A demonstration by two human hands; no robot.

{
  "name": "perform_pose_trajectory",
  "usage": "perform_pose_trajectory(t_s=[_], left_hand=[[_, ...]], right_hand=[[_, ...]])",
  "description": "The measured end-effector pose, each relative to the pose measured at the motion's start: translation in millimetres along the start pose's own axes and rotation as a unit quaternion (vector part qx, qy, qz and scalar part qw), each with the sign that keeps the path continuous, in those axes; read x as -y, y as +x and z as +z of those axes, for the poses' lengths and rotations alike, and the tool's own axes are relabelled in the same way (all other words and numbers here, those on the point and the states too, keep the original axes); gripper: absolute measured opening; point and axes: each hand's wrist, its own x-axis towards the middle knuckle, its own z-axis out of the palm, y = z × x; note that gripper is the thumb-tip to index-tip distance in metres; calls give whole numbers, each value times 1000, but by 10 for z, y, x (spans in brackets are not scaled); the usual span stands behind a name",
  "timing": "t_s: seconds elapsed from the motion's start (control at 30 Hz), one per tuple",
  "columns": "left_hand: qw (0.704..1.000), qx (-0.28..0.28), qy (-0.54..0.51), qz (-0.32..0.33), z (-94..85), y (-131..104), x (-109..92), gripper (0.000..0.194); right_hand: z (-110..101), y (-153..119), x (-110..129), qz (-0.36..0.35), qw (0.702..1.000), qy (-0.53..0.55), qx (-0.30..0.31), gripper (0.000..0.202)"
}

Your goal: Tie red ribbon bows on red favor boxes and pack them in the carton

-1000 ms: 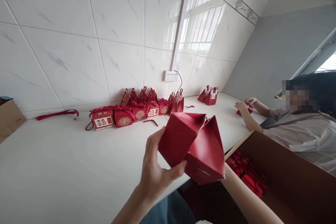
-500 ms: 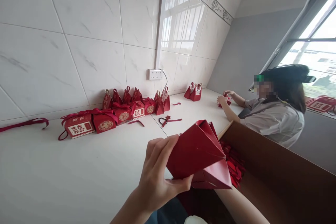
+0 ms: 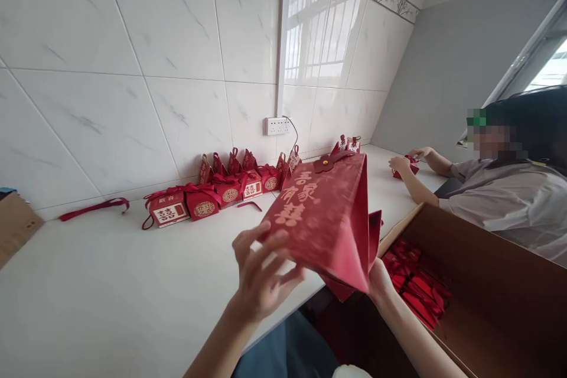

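A red cardboard gift box (image 3: 316,212), partly folded, is held tilted in the air above the table's front edge. Gold characters mark its face, a dark red flower-shaped strap lies at its top, and the right side gapes with loose flaps. My left hand (image 3: 261,274) grips its lower left edge, fingers over the printed face and thumb below, slightly blurred. At the right lower side my right hand (image 3: 380,277) holds the box from behind; most of those fingers are hidden by it.
Finished red boxes (image 3: 204,208) stand along the tiled wall, beside a loose ribbon (image 3: 95,208). An open carton (image 3: 487,260) with red pieces (image 3: 419,283) is at my right. Past it a co-worker (image 3: 509,189) handles a small red box (image 3: 405,168). Another carton (image 3: 18,227) sits far left.
The gift box has been turned, so its gold-printed face now shows instead of a plain red side. My right hand has come into view at its right. The view has swung left.
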Motion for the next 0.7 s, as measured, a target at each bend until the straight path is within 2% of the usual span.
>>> perform_pose_trajectory(t_s=[0.03,0.07,0.1,0.17,0.27,0.33,0.37,0.43,0.5,0.7], left_hand=[[992,-28,-57,-110,41,10,-33,77],[966,-56,-120,-223,80,31,-69,85],[924,-80,-184,-325,112,61,-102,87],[816,-102,-309,-478,147,141,-151,77],[624,-114,-458,-623,129,269,-178,51],[510,-144,-501,-684,101,339,-190,41],[467,-162,-508,-705,90,367,-199,39],[401,-185,-517,-733,79,413,-228,38],[358,-193,-530,-744,81,449,-259,41],[258,-197,-597,-733,78,484,-283,54]], right_hand=[[-28,-26,25,9,1000,13,-8,17],[-54,-56,54,18,999,25,-17,18],[-80,-88,84,27,999,35,-24,18],[-139,-154,140,42,998,45,-27,17],[-242,-224,186,42,998,38,-17,15],[-299,-249,190,32,998,37,-35,19],[-318,-257,188,29,997,39,-54,21],[-336,-271,181,27,994,38,-95,26],[-337,-283,178,26,992,27,-120,26],[-332,-297,177,2,993,-18,-113,15]])
